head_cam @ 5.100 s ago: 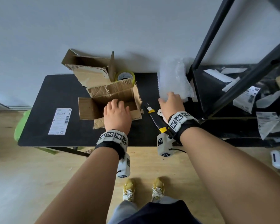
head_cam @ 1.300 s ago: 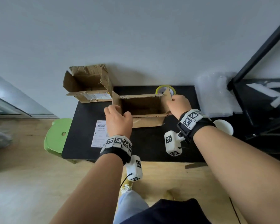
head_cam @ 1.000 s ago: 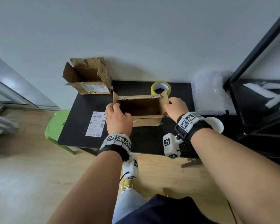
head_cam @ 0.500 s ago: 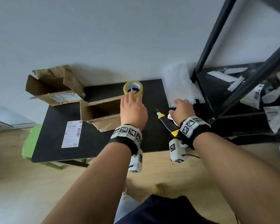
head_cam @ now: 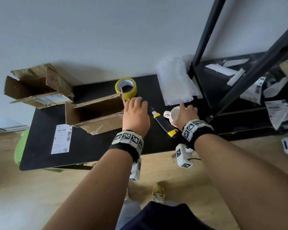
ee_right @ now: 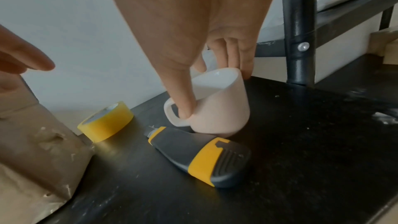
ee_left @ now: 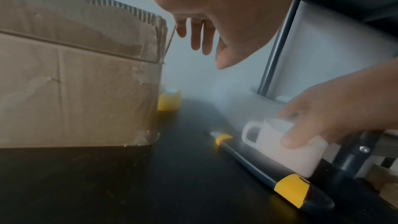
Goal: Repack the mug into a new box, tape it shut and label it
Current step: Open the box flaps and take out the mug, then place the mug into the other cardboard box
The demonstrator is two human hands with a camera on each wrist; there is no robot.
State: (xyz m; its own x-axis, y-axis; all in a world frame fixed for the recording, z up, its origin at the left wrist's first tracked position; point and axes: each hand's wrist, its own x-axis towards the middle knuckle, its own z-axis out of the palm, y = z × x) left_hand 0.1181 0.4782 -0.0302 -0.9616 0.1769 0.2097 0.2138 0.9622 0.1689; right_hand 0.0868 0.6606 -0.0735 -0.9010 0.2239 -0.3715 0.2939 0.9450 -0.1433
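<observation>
A smooth, glossy white mug (ee_right: 219, 106), ceramic by the look of it, is seen on a matt black table (ee_right: 301, 168). Rough corrugated cardboard is what the box (head_cam: 96, 112) is made of. The cutter (ee_right: 200, 156) is done in matt grey and yellow plastic, and the tape roll (ee_right: 106, 122) looks shiny.

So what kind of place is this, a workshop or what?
Probably a small home or back-room parcel packing spot, not a workshop: open boxes, a tape roll and bubble wrap sit on a black table, a shipping label lies ready, and a shelf alongside holds loose labels.
</observation>
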